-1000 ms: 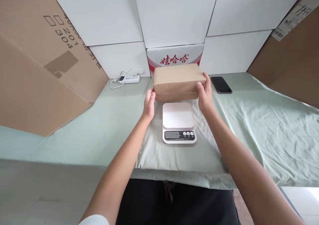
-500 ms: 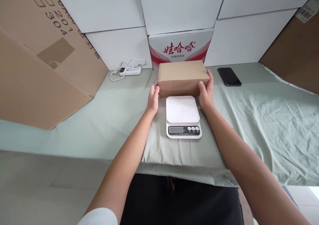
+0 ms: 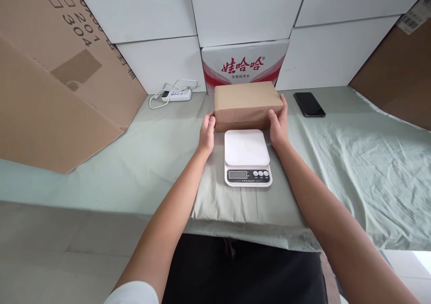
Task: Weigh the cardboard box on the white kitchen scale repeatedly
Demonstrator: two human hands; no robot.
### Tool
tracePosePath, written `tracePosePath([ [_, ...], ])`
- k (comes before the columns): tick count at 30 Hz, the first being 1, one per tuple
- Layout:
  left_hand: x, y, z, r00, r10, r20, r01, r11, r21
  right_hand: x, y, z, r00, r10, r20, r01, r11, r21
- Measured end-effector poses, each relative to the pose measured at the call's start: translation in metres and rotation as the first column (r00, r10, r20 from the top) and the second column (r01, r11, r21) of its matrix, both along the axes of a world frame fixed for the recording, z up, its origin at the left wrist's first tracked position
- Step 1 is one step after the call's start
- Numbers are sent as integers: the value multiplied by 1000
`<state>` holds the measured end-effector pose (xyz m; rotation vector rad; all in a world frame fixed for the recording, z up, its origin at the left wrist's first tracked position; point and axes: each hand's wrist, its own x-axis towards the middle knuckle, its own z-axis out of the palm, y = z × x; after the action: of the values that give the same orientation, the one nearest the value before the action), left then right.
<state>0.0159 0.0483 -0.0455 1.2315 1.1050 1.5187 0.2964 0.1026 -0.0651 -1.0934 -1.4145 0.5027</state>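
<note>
Near edge of the desk (image 3: 101,178): a pale green cloth is draped over it, creased toward the right side.

Just in from the near edge, at centre: a white flat digital kitchen scale (image 3: 247,157) is set with its display and buttons turned toward the person, presumably so the readout can be seen. Its platform is bare.

Directly behind the scale: a plain brown rectangular cardboard box (image 3: 248,105) is found resting on the cloth, long side across, its front face just beyond the scale's far edge; contact with the scale cannot be told.

Left hand (image 3: 206,134): laid against the box's left end, fingers partly curled, thumb up on the corner. Right hand (image 3: 278,125): laid against the right end, thumb on the top edge. The box is clasped between the two palms rather than pinched by either; such a two-sided hold is judged to suit its width.

Far edge: a white power strip with coiled cable (image 3: 175,95) at left, a black smartphone (image 3: 309,104) face-up at right, a red-and-white printed carton (image 3: 245,64) against the white wall panels. Large brown cardboard sheets (image 3: 57,75) are leaned at the left corner.
</note>
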Motion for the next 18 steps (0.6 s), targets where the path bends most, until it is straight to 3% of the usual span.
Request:
tracePosePath([
  [10, -1, 8, -7, 1000, 6, 23, -6, 1000, 14, -3, -11, 2, 998, 23, -61, -24, 999, -25],
  [18, -8, 17, -18, 996, 92, -3, -92, 991, -96, -2, -12, 2, 997, -6, -77, 2, 998, -57],
])
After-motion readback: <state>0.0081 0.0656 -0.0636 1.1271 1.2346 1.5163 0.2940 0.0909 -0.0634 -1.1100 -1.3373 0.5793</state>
